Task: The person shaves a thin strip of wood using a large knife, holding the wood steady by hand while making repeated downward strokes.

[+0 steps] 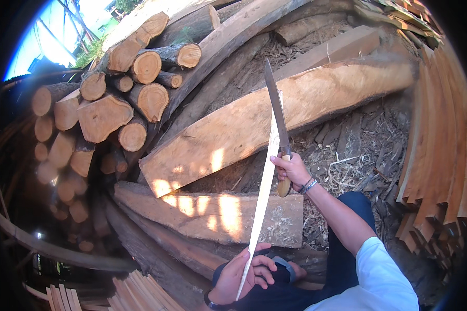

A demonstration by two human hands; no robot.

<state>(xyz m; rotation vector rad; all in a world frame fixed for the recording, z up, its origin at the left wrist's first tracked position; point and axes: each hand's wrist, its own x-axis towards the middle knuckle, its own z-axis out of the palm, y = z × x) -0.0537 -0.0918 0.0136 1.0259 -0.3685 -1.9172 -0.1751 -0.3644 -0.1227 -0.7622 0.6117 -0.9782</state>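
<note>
My right hand (292, 171) is closed round the pale wooden handle of a machete (278, 109), whose long dark blade points up and away. A long, thin, pale strip of wood (263, 199) stands aslant just left of the blade. Its upper part is beside or against the machete; I cannot tell if they touch. The strip's lower end crosses the palm of my left hand (246, 274), which holds it loosely with the fingers partly curled and apart. Behind the strip lies a thick sawn timber slab (213, 137), with a shorter slab (166, 207) nearer to me.
Cut logs (146, 67) are stacked at the left. Long sawn boards (430, 135) stand in a pile at the right. More wood strips (140, 293) lie at the lower left. Shavings (350, 173) and bark cover the ground. My bent legs (358, 207) are close below.
</note>
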